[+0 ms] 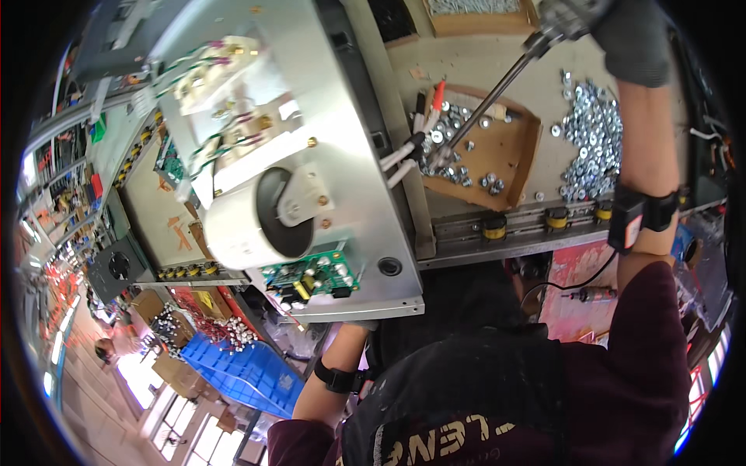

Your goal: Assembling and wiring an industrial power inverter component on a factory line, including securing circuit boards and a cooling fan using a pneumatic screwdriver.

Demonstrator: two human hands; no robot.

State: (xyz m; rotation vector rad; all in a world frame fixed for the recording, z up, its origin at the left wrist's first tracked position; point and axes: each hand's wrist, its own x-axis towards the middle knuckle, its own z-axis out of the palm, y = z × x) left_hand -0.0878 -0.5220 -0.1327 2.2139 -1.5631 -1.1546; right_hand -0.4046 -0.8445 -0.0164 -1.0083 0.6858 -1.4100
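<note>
We had the sheet-metal panel left of centre, near edge reaching toward our torso. Right hand, dark-gloved, was closed around the body of a long-shanked driver; its tip was down among flanged fasteners at the left side of a shallow cardboard tray on the bench. Couldn't see a screw on the tip. Left hand was at the panel's near edge, mostly hidden under it; couldn't tell whether it gripped.

Status, our read: part-assembled. White cylindrical housing, green circuit board and far-end wiring were already on. White leads ran off the panel's right edge, ends looking unconnected. More fastening seemed left; couldn't tell which holes.

Materials: panel flat, smooth, dull silver, with a folded, punched near lip and a round black grommet. Housing glossy, round, dark inside its open end, beside a bent metal bracket. Board densely populated. Tray brown, low-walled, matte. Loose pile of shiny fasteners lay right of it, small, hard, round-flanged. Driver shank thin, straight, metallic.
</note>
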